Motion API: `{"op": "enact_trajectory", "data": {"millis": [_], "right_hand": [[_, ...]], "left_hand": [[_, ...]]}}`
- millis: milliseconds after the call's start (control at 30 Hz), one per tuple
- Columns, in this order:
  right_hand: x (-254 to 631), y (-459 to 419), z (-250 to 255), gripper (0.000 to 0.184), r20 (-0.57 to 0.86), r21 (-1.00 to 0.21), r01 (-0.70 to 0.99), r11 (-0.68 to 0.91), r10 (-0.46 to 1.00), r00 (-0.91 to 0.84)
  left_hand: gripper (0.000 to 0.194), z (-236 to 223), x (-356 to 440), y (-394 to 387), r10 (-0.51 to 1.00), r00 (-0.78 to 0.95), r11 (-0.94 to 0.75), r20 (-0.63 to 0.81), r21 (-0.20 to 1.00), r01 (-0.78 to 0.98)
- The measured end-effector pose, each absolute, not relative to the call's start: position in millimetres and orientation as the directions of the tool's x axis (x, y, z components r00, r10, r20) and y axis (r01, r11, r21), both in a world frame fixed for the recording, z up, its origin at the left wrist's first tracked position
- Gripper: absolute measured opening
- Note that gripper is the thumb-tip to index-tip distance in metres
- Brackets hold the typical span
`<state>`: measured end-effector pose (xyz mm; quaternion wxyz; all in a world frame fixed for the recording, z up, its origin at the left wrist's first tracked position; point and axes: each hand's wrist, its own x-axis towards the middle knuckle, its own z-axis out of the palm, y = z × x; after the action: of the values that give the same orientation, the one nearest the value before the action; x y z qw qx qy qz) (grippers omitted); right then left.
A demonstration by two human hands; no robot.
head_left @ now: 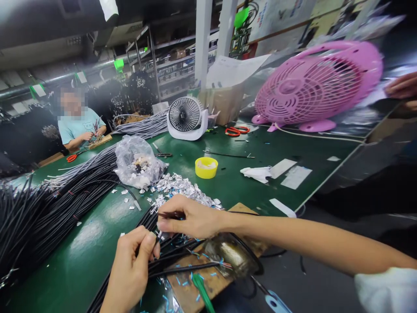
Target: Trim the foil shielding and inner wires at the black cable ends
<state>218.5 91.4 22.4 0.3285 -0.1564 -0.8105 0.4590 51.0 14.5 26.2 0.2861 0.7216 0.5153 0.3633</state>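
Observation:
My left hand is closed in a pinch on the end of a black cable, and a short pale tip shows beside its thumb. Just above and to the right, my right hand is closed around dark tweezers, its fingertips almost meeting the left hand's. More black cables lie below the hands, across a worn wooden board. One cable ends in bare coloured wires. Blue sleeve bits litter the board, and foil scraps are heaped behind my right hand.
Bundled black cables fill the left of the green table. Beyond the hands stand a plastic bag, a yellow tape roll, a white fan, red-handled scissors and a pink fan. A co-worker sits far left.

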Motion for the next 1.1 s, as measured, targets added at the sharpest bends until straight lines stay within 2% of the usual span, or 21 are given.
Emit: {"op": "enact_trajectory", "data": {"millis": [100,200,300,433,667,800,933,1000,1100], "right_hand": [[208.2,91.9,17.5,0.037,0.239,-0.955,-0.062,0.289,0.631,-0.738],[201.7,92.2,13.7,0.045,0.125,-0.991,-0.059,0.12,0.675,-0.727],[200.8,90.5,11.1,0.05,0.183,-0.981,-0.068,0.184,0.738,-0.649],[203.2,88.9,8.1,0.05,0.295,-0.947,-0.061,0.316,0.775,-0.559],[207.8,89.2,4.2,0.038,0.393,-0.897,-0.071,0.436,0.713,-0.58],[216.3,86.7,7.8,0.028,0.551,-0.746,-0.075,0.662,0.55,-0.627],[229.5,86.6,17.9,0.019,0.721,-0.582,0.066,0.811,0.552,-0.419],[233.9,87.3,19.4,0.015,0.769,-0.467,0.111,0.877,0.465,-0.439],[235.3,87.9,14.6,0.017,0.765,-0.26,0.184,0.948,0.319,-0.56]], "left_hand": [[0.049,27.0,49.0,16.1,0.942,0.228,-0.332,0.245,0.78,0.531],[0.049,26.1,49.0,17.2,0.936,0.221,-0.351,0.273,0.758,0.549],[0.04,23.2,50.9,17.5,0.935,0.169,-0.348,0.31,0.72,0.601],[0.011,17.2,53.2,18.3,0.913,0.084,-0.347,0.399,0.652,0.674],[0.017,6.9,51.8,17.9,0.808,0.101,-0.442,0.58,0.485,0.755],[0.018,3.4,48.3,17.6,0.755,0.152,-0.489,0.638,0.393,0.779],[0.02,1.9,47.1,17.9,0.726,0.22,-0.53,0.652,0.327,0.782],[0.019,0.7,47.3,17.8,0.721,0.242,-0.534,0.65,0.298,0.791],[0.018,-0.9,47.6,17.2,0.72,0.267,-0.528,0.64,0.256,0.81]]}}
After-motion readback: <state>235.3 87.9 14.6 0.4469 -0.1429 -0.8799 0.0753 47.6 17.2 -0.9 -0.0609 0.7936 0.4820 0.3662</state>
